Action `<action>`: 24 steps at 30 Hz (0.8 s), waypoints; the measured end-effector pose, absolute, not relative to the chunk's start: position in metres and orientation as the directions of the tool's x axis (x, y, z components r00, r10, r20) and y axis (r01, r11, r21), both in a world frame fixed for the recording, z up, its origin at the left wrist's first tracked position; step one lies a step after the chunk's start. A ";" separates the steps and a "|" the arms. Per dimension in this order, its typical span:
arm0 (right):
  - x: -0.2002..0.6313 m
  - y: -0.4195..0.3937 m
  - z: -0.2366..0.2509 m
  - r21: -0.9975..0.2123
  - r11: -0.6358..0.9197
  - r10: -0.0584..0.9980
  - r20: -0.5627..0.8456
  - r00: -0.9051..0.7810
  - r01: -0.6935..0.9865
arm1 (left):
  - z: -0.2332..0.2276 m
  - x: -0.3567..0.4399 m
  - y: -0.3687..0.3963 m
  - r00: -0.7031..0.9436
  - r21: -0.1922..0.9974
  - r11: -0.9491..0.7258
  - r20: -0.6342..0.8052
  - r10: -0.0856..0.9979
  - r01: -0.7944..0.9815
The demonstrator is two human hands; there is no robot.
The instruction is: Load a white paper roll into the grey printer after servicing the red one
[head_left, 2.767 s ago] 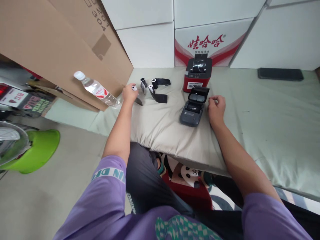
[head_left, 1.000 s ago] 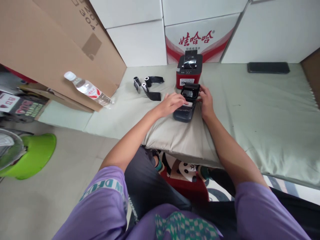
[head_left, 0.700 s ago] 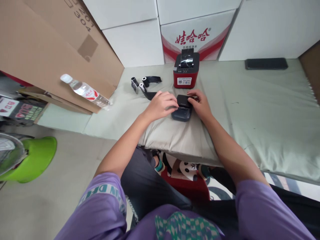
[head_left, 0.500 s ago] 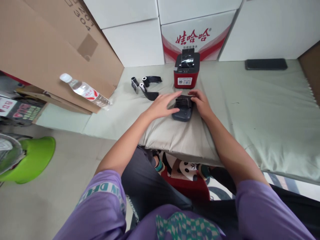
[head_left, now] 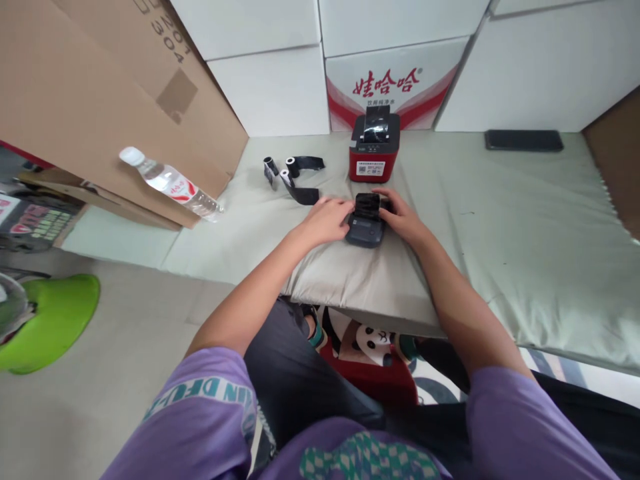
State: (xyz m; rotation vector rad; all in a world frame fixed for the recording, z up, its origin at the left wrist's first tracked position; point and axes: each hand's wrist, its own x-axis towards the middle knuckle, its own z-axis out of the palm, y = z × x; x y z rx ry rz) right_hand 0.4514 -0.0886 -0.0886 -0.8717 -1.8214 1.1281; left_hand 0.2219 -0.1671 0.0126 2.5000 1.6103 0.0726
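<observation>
A small dark portable printer (head_left: 365, 232) lies on the padded green-grey surface in front of me, with a glossy black strip (head_left: 367, 205) standing up from its upper part. My left hand (head_left: 329, 220) grips the left side, its fingers bent against the casing. From the right, my right hand (head_left: 401, 217) holds the other side, thumb near the strip and index finger curled around the far edge. Just behind stands a red and black printer (head_left: 373, 157) with a black strip coming out of its top. Several small rolls with black strips (head_left: 303, 193) lie to the left.
A water bottle (head_left: 173, 183) leans against a big cardboard box (head_left: 165, 80) at left. White cartons (head_left: 270, 93) are stacked along the back. A black phone (head_left: 524, 140) lies at back right. On the floor at left is a green basin (head_left: 63, 320).
My left hand's spread fingers have drawn together and closed on the left side of the portable printer. My right hand stays on the right side. The view has shifted slightly.
</observation>
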 end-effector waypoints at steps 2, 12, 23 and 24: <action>0.447 -0.092 -0.092 -0.914 0.374 0.884 0.299 -0.360 0.159 | 0.012 0.225 -0.171 0.392 0.161 -0.381 -0.044 0.919 0.910; 0.441 -0.101 -0.083 -0.753 0.429 0.876 0.481 -0.028 0.499 | 0.014 0.216 -0.192 0.346 0.218 -0.308 -0.167 0.923 0.926; 0.441 -0.143 -0.059 -0.833 0.212 0.976 0.206 -0.070 0.512 | -0.017 0.218 -0.239 0.302 0.344 -0.249 -0.109 0.947 0.905; 0.438 -0.151 -0.061 -0.858 0.182 0.983 0.163 -0.081 0.480 | -0.020 0.216 -0.238 0.324 0.358 -0.271 -0.097 0.941 0.893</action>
